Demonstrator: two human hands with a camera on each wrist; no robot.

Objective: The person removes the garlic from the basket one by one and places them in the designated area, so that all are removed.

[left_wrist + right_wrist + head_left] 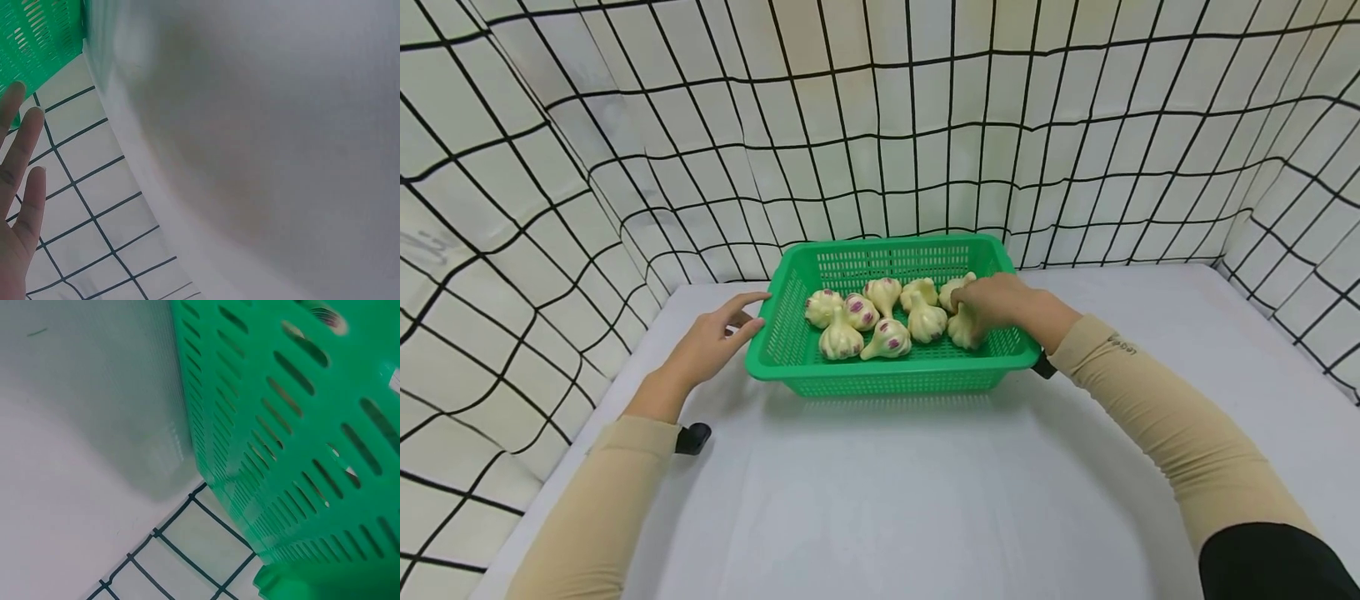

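A green plastic basket [891,385] holds several garlic bulbs, cream with some purple patches. My right hand [1000,302] reaches over the basket's right side, its fingers curled at a garlic bulb [964,327] and partly covering it. Another garlic bulb [953,292] lies just behind those fingers. In the right wrist view the slotted basket wall [281,444] hides the hand. At the left rim my left hand [713,337] has its fingers spread and loosely bent, fingertips right by the rim, holding nothing. Its straight fingers [28,140] show in the left wrist view.
The basket stands on a white table [880,492], near its back edge. Black netting [925,133] hangs in front of white walls at the back and on both sides. More garlic bulbs [841,337] lie in the basket's left and middle.
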